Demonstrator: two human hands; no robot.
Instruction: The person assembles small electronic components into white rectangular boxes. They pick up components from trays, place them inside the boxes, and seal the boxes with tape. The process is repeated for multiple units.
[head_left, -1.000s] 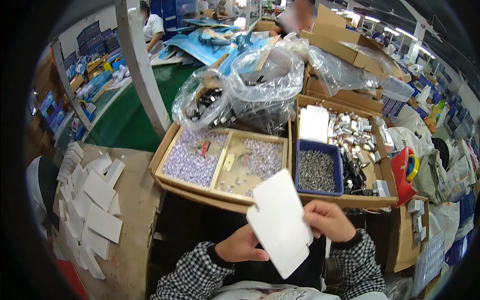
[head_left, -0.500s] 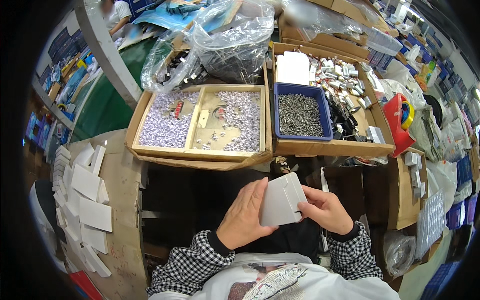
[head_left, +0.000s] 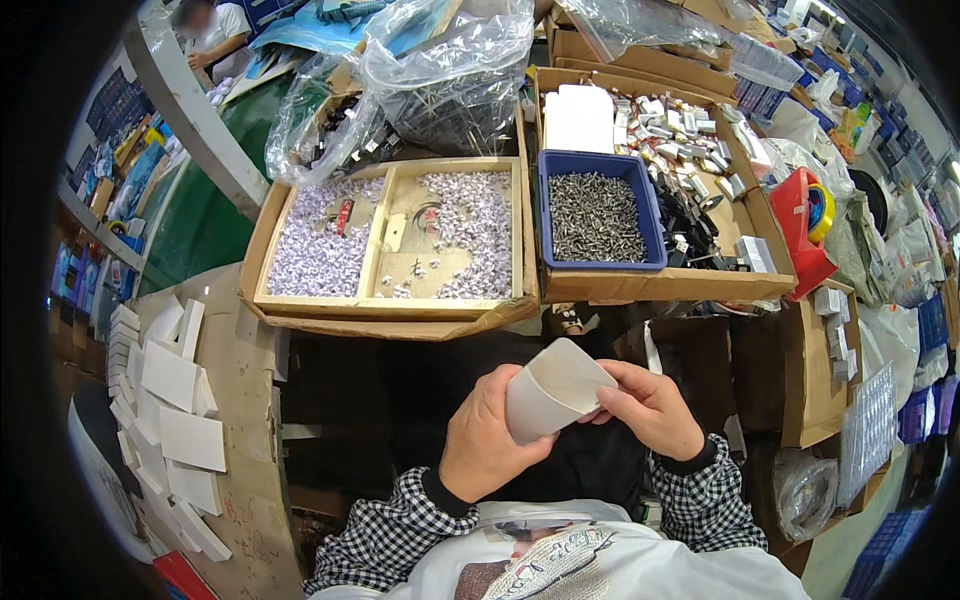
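Observation:
Above my lap, my left hand (head_left: pixel 490 435) wraps round the side of a flat white case (head_left: pixel 555 392) with rounded corners, its thumb along the lower edge. The case is tilted, and its upper part shows a curved edge with a beige-grey panel behind it. Thumb and fingers of my right hand (head_left: pixel 652 410) pinch the case's right corner. Whatever lies inside the case is hidden.
Ahead stand a two-part wooden tray (head_left: pixel 518 240) of small whitish pieces and a blue bin (head_left: pixel 660 235) of metal screws or pins. White boxes (head_left: pixel 192 440) lie on cardboard at left. A red tape dispenser (head_left: pixel 800 225) holds yellow tape. Another person (head_left: pixel 215 40) sits far left.
The case has turned in my hands, and its smooth flap face now shows a curved edge with an inner panel. My right hand has shifted up slightly along its edge.

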